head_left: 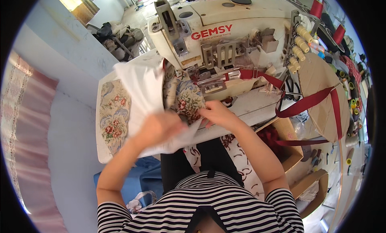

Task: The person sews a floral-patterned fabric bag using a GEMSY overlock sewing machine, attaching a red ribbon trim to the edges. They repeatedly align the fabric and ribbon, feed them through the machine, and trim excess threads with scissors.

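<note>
My left hand (163,126) is smeared by motion over white fabric (138,88), which drapes across the left part of the machine table; whether it grips anything is unclear. My right hand (213,112) pinches the lower right edge of a floral tapestry piece (185,96) lying beneath the head of a white sewing machine (261,16). Another floral piece (114,126) lies flat at the table's left. Dark red tape (293,107) runs from the machine's front rail and loops down at the right.
Cone spools (301,40) stand on the machine's right, beside a cardboard disc (321,104) and many threads. Cardboard boxes (293,160) sit below right. Blue cloth (140,172) hangs below the table. A wall (68,124) and pink curtain (38,132) are at left; piled bags (120,36) lie behind.
</note>
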`<state>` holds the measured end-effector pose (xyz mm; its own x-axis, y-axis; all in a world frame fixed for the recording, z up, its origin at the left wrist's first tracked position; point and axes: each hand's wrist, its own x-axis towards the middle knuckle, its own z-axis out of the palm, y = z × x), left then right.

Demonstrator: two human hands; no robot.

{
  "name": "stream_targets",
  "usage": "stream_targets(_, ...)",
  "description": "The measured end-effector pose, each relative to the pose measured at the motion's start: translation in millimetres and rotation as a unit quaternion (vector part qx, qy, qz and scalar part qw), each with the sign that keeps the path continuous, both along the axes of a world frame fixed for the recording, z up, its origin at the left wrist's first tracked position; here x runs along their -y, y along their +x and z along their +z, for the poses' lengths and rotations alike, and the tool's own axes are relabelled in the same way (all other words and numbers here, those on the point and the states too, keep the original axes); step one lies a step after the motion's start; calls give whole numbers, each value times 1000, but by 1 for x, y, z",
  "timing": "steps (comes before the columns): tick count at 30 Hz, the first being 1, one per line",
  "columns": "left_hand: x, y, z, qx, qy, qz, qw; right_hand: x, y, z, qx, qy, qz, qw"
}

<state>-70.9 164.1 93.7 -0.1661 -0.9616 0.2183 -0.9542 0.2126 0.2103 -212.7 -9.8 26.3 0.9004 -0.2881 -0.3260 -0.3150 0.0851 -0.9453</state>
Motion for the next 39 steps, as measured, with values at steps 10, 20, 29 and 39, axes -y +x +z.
stream_targets(10,37,-9,-15,-30,-141,157,977,-11,-34,-38,129,250,28,959)
stream_targets(20,57,49,-25,-116,-94,114,982,-6,-10,-22,83,213,-1,973)
stream_targets(29,3,-47,-11,108,-33,44,993,-15,-13,-19,88,105,36,990)
stream_targets(39,-23,-87,-58,-21,1,238,971,-24,-51,-26,63,-385,-188,901)
